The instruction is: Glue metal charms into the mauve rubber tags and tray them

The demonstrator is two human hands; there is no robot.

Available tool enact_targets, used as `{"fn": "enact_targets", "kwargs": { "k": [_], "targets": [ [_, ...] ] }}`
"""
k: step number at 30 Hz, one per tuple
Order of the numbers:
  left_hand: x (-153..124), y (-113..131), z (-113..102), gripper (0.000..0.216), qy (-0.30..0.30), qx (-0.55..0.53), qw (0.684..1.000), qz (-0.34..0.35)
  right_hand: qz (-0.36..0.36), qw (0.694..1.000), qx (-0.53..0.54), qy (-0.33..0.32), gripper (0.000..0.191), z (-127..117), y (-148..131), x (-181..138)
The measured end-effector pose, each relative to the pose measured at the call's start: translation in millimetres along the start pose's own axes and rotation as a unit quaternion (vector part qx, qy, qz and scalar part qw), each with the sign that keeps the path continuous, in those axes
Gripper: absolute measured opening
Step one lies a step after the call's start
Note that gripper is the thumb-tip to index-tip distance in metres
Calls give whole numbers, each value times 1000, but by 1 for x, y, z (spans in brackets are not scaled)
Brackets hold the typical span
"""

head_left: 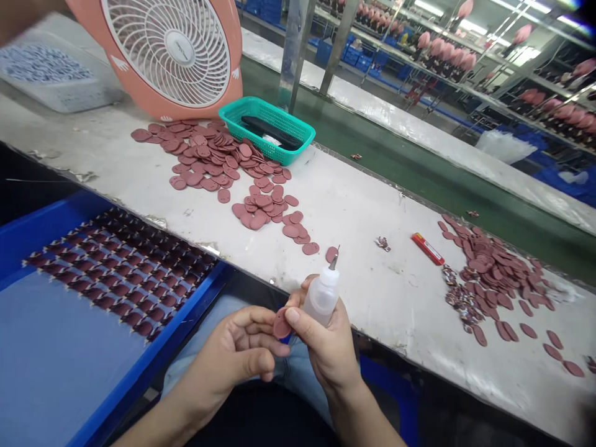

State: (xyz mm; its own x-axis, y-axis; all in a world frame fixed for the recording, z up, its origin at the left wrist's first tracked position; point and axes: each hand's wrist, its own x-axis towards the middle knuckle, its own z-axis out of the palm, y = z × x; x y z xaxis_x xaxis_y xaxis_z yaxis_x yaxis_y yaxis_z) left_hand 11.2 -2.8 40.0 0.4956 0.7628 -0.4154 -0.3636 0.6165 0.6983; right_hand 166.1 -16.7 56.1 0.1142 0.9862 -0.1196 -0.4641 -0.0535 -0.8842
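Lower centre: your right hand [329, 341] wraps the bottle [321, 301] and pinches the disc [281, 325]; your left hand [233, 354], fingers half open, meets the disc's rim. Pinch lightly, holding the tip [334, 260] clear.

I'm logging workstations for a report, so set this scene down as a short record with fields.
Left hand: fingers at a dull-red disc
Right hand: holds a translucent bottle, metal tip upward; thumb on the same disc
Table: white, worn at its near edge
Left pile: more discs, near an orange fan and green basket
Right pile: discs, beside a red pack
Tray: blue, lower left, rows of pieces inside
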Motion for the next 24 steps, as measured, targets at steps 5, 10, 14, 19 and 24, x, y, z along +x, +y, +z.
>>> {"fn": "enact_targets", "kwargs": {
  "k": [5, 10, 14, 19, 24],
  "targets": [
    [-4, 11, 13, 31, 141, 145, 976, 80, 31, 999, -23, -7, 40, -4, 3, 0],
    [-5, 13, 14, 39, 153, 157, 961, 169, 69, 997, 40, 7, 50, 1, 11, -2],
    [-1, 8, 14, 28, 163, 185, 927, 284, 68, 994, 80, -7, 53, 9, 20, -5],
    [0, 13, 14, 38, 208, 94, 953, 198, 10, 998, -54, 9, 57, -10, 3, -14],
    [4, 18, 17, 48, 195, -27, 976, 94, -73, 966, -224, 103, 43, -37, -27, -32]
  ]
}}
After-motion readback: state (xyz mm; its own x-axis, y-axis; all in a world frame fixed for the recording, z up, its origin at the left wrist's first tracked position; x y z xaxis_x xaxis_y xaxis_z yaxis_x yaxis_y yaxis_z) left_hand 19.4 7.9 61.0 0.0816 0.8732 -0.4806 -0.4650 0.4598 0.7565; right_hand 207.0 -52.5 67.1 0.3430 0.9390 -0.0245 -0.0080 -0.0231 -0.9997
